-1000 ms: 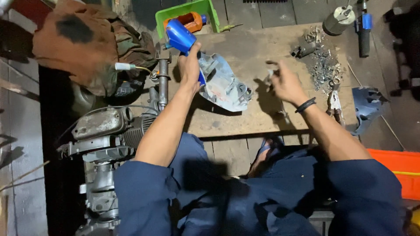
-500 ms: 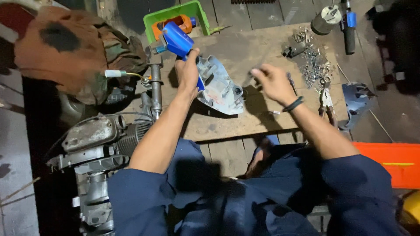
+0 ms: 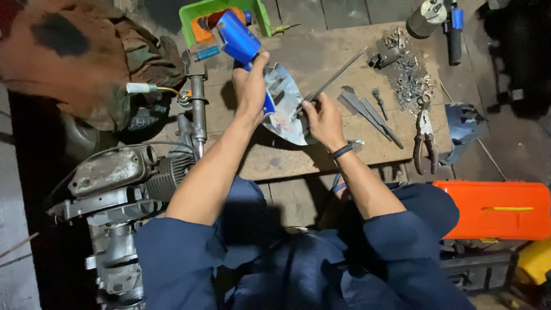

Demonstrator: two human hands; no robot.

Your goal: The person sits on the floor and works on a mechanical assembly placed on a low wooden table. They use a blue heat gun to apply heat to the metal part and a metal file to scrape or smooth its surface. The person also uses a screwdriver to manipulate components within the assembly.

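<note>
While the left hand point(image 3: 251, 86) is closed around the blue-capped grey part point(image 3: 281, 103), the right hand point(image 3: 321, 117) pinches 1 long thin rod point(image 3: 333, 80) against it. Landmark: wooden board point(image 3: 321, 51). The part lies at board centre, partly off its near edge. Risk: the rod may skid off the curved metal toward the fingers. Room: bare wood behind the part; loose nuts point(image 3: 410, 74) and pliers point(image 3: 425, 135) crowd the right, green tray point(image 3: 192, 20) the far left.

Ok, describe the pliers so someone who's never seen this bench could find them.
Start at the wooden workbench and go to its right edge, just below the heap of small metal nuts and washers. The pliers lie there pointing away, the only tool with two dark curved handles.
</note>
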